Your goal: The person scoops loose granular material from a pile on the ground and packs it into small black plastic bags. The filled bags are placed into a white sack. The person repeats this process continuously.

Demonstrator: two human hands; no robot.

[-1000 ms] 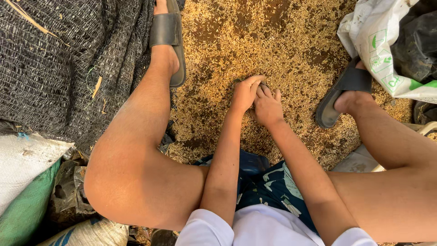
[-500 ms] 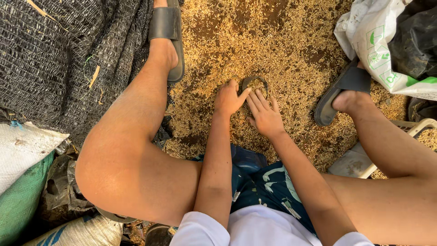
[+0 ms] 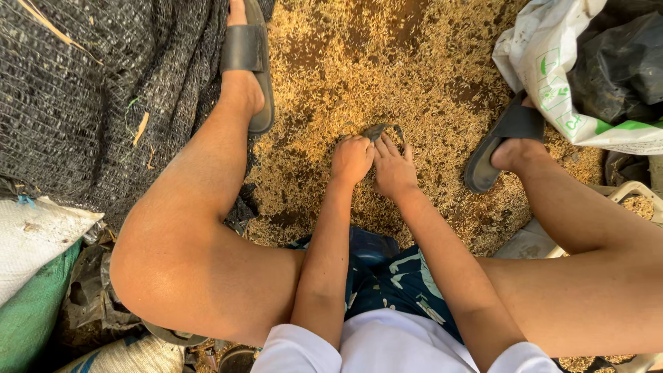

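Head view: we note our left hand point(image 3: 351, 160) has curled into a fist on the husk-strewn ground point(image 3: 324, 76); our right hand point(image 3: 392, 169), fingers together, now pinches a dark curved scrap point(image 3: 378, 130), half uncovered since before.

Bright, warm daylight throughout, strongest on the grain point(image 3: 387, 62) beyond the fingers point(image 3: 390, 146). Soft, short shadows just under the fingertips and beside both sandals. Slight sheen on the knee point(image 3: 173, 269), well short of glare. Sharp focus around the fingers; mild wide-angle stretching toward the corners. Darker, murkier tones far left of the fingers.
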